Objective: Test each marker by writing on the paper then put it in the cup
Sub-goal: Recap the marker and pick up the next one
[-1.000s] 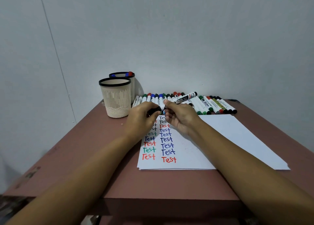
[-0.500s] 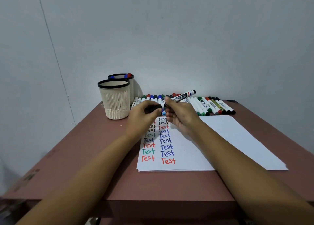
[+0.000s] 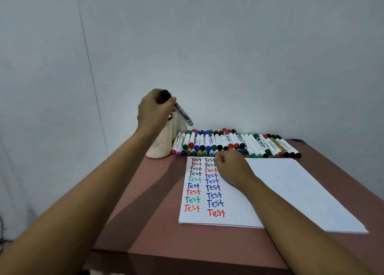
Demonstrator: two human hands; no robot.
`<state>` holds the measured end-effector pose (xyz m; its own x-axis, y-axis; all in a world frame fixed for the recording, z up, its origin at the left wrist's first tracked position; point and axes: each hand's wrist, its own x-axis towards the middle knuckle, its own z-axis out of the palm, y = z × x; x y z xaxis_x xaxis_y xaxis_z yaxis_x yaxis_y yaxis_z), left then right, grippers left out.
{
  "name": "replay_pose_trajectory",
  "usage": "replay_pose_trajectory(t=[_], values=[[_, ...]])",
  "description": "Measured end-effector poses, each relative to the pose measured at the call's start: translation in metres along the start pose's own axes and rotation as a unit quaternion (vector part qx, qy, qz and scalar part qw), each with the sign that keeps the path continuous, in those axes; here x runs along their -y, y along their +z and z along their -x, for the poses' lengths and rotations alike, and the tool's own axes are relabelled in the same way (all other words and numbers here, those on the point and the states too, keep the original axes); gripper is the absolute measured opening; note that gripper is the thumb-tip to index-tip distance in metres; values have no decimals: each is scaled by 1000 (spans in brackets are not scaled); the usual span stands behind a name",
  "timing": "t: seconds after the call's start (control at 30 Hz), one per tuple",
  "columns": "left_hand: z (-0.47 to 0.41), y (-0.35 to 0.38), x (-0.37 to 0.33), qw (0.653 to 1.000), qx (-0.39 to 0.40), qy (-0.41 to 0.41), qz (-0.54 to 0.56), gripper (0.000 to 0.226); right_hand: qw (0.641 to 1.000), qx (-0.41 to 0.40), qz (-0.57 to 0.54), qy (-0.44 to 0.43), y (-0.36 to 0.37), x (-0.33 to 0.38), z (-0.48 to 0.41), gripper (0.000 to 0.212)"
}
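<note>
My left hand (image 3: pixel 154 108) grips a capped black marker (image 3: pixel 184 114) and holds it tilted in the air, right above the cream cup (image 3: pixel 160 149) at the table's back left. That hand hides the cup's rim. My right hand (image 3: pixel 231 167) rests on the white paper (image 3: pixel 291 189), fingers loosely curled, its fingertips at the near ends of the row of markers (image 3: pixel 249 143). I see nothing held in it. The paper's left side carries two columns of the word "Test" in black, red, green and blue.
A second cup (image 3: pixel 179 123) stands behind the cream one, mostly hidden by my left hand and the marker. The marker row runs along the wall across the brown table (image 3: pixel 166 237). The wall stands close behind it.
My hands have parted. The left hand has lifted the black marker up and left, over the cups. The right hand has let go and dropped onto the paper by the marker row.
</note>
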<state>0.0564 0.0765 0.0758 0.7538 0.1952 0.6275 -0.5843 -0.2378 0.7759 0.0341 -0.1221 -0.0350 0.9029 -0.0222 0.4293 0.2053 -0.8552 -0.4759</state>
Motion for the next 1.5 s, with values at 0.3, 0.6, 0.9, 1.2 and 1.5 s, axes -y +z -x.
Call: replay_pose_trajectory(t=[0.3,0.6,0.9,1.2,1.5], values=[[-106,-17,-3,959,-22,61,-277,12,997,-5,72,-42,8,-6,-4,34],[-107,0,44,937,54,42,-344,18,995,-9,92,-47,10,-7,-6,37],[-83,12,35,933,121,76,-331,23,994,-17,97,-52,11,-6,-5,37],[24,27,16,926,164,214,-263,22,994,-7,101,-49,9,-6,-4,34],[67,27,81,878,316,36,-357,33,998,-9,55,-16,-3,1,-9,30]])
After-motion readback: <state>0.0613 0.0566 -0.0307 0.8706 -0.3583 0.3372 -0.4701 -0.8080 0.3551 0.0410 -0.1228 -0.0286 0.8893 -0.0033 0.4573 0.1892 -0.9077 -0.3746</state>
